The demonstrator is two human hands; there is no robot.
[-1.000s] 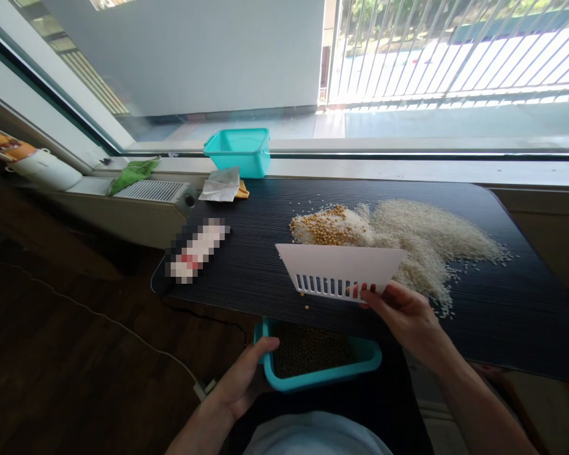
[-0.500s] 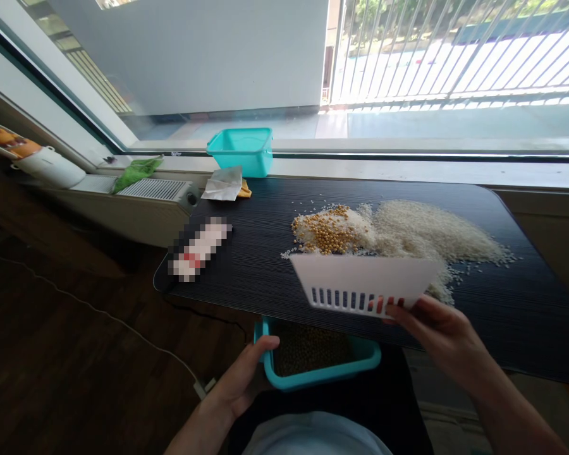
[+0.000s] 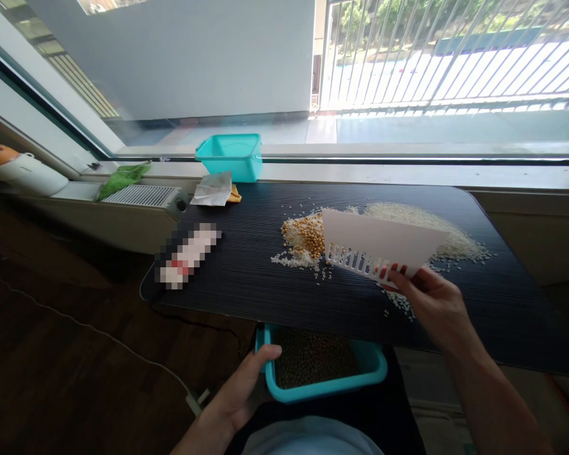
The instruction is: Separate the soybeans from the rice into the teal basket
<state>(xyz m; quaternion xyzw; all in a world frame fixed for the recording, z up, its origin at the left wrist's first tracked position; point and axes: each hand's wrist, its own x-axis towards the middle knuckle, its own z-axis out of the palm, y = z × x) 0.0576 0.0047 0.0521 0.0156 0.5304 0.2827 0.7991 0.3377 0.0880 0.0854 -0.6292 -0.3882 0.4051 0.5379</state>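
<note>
Scraper: thin, flat, white, plain-faced [image 3: 379,237]; tapers toward its near edge, which carries a row of slots.
Scraper position: tilted over the middle of the heaps, hiding part of them; contact with grains or tabletop [image 3: 246,272] I cannot tell.
Right hand: grip pinching the scraper at its slotted edge, right end, thumb on the near face [image 3: 436,306]; fingers show through the slots.
Yellow beans: round, glossy, mixed with white grains, just left of the scraper [image 3: 310,234].
Rice: pale, loose, spread behind and to the right [image 3: 408,215]; stray grains in front.
Tub: turquoise, at the lap below the tabletop's near edge [image 3: 332,387]; small round contents, dim in shadow.
Left hand: grip clasping the tub's left end, thumb over the rim [image 3: 244,382]; other fingers mostly hidden.
</note>
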